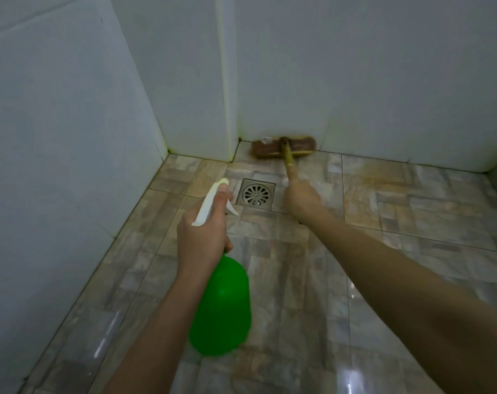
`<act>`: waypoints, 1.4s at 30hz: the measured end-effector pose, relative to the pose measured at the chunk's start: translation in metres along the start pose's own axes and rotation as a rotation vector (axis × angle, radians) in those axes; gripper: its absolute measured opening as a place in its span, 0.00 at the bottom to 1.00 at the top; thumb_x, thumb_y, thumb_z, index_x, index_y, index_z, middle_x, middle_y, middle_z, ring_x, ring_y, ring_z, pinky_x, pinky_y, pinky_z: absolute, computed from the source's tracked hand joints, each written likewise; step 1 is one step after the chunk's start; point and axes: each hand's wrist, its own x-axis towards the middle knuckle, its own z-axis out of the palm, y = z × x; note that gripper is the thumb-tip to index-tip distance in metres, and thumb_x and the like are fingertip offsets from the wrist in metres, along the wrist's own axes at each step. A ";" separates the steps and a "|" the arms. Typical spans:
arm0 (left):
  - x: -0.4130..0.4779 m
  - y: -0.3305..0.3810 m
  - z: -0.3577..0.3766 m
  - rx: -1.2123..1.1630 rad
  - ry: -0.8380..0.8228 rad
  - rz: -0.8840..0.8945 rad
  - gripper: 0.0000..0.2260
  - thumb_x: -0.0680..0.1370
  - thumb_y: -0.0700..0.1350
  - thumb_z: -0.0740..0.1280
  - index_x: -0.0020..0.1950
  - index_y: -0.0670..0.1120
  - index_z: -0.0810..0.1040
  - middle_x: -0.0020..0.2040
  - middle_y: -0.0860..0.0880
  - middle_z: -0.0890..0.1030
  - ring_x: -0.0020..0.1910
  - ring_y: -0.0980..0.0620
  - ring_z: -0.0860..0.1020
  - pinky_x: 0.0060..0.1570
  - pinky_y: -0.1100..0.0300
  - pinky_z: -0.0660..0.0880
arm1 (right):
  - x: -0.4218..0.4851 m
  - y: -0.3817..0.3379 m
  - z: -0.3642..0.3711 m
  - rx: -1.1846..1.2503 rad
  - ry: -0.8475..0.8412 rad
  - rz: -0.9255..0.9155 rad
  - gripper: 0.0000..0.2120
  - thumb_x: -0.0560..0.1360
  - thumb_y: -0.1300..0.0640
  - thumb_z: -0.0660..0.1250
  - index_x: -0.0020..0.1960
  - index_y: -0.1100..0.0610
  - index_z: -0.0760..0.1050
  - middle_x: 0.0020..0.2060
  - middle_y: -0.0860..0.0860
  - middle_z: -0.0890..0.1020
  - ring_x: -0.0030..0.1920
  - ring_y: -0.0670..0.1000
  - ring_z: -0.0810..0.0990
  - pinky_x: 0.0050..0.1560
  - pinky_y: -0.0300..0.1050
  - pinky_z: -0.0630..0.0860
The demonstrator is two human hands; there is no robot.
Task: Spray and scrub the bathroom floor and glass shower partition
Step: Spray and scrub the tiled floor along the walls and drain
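One spray bottle [220, 302] in left hand [203, 237], one brush [284, 146] in right hand [301, 199]

My spray bottle [220, 305] is bright green, its trigger head [210, 204] white. My scrub brush [298, 145] is brown with a yellowish handle [289, 160]. The floor tiles [412, 209] are mottled beige, grey and brown, the wall tiles [355, 81] plain white, and the drain cover [256, 194] silver with radial slots.

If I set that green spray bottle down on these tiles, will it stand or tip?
The green spray bottle is broad below a narrow neck, so it probably stands steadily. The floor tiles shine, likely wet, so it may slide if nudged. The left hand carries it by the neck alone, suggesting it's fairly light.
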 end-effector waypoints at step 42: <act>-0.082 0.043 0.146 0.048 -0.327 0.144 0.13 0.78 0.65 0.60 0.39 0.72 0.82 0.50 0.35 0.85 0.24 0.49 0.74 0.35 0.56 0.75 | -0.040 0.310 -0.172 -0.047 0.165 0.483 0.31 0.80 0.61 0.51 0.76 0.40 0.45 0.44 0.60 0.76 0.39 0.61 0.79 0.31 0.51 0.79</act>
